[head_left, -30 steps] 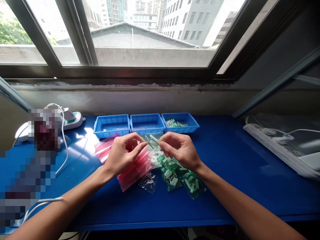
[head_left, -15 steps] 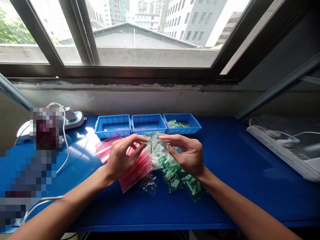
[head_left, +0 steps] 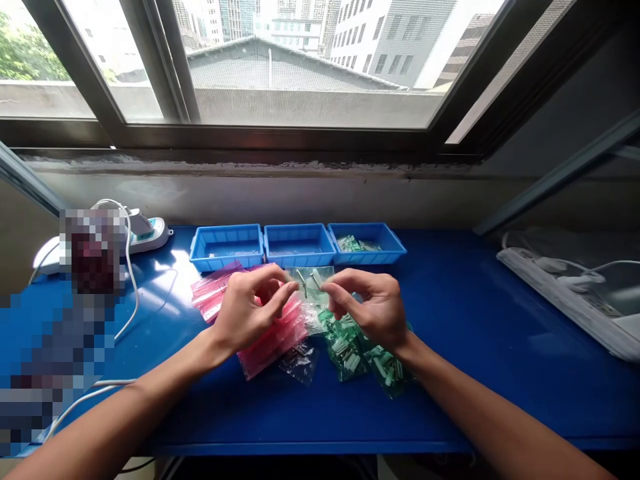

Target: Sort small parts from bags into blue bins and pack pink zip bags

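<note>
A small clear bag [head_left: 311, 281] with screws and pale plugs inside is stretched between my two hands. My left hand [head_left: 255, 307] is closed at its left edge, thumb and forefinger curled together above the red bags [head_left: 275, 347]. On the right edge, my right hand [head_left: 375, 307] pinches the bag between thumb and bent fingers. Below my right hand lie green bags [head_left: 345, 353] filled with pale plugs and screws. Another clear bag [head_left: 300, 363] with small metal parts lies beside the red bags.
Three blue trays stand in a row at the back: the left one [head_left: 227, 260], the middle one [head_left: 300, 259] and the right one [head_left: 393, 250], which holds small green-tinted bags. White power strips [head_left: 150, 237] and cables are at the left, another strip [head_left: 555, 293] at the right.
The fingers of my right hand have curled in, with the thumb now across the bag's right edge. My left thumb has moved up and right, closer to the bag.
</note>
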`<state>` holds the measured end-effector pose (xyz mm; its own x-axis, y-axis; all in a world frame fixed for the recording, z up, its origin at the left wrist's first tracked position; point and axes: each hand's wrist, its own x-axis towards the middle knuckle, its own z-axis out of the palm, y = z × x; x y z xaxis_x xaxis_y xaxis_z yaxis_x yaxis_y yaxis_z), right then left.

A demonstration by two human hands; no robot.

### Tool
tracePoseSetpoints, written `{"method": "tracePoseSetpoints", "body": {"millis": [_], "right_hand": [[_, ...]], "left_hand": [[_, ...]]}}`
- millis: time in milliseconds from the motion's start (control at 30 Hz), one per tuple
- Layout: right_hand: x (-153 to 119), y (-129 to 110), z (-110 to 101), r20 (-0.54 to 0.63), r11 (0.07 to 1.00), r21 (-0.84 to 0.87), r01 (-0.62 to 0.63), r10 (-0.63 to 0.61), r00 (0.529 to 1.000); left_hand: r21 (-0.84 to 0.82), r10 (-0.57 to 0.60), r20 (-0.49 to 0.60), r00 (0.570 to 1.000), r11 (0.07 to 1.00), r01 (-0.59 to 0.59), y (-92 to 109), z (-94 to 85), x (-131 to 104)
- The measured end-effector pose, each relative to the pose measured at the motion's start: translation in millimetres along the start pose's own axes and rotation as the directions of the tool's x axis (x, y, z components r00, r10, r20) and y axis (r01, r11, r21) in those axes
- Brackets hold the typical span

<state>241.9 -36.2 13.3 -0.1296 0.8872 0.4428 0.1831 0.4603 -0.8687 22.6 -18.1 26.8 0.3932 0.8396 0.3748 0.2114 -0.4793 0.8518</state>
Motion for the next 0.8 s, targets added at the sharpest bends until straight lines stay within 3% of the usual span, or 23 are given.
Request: {"method": "tracePoseSetpoints", "body": {"millis": [100,200,400,600,800], "right_hand": [[1,-1,2,0.003,0.992,0.051,-0.116,0.116,0.993],[2,-1,3,0.018,0.976,0.101,-0.193,0.192,0.981],[2,2,2,-0.028,0.986,0.059,-0.156,0.158,0.987],[-1,6,2,-0.027,0.995,0.071,-0.073,0.075,0.997],[-4,8,0,-0.107,0.992,-0.080,0.094,-0.102,0.989]], "left_hand": [[-0.060,-0.119,0.019,0.993,0.991,0.120,4,-0.1,3],[-0.097,-0.160,0.051,0.986,0.982,0.165,6,-0.9,4],[-0.114,-0.161,0.016,0.987,0.980,0.162,5,0.8,2],[0.009,0.032,-0.087,0.996,0.999,-0.032,-3,1.5,-1],[0.174,0.299,-0.129,0.946,0.946,-0.275,-9,-0.4,-3]]}}
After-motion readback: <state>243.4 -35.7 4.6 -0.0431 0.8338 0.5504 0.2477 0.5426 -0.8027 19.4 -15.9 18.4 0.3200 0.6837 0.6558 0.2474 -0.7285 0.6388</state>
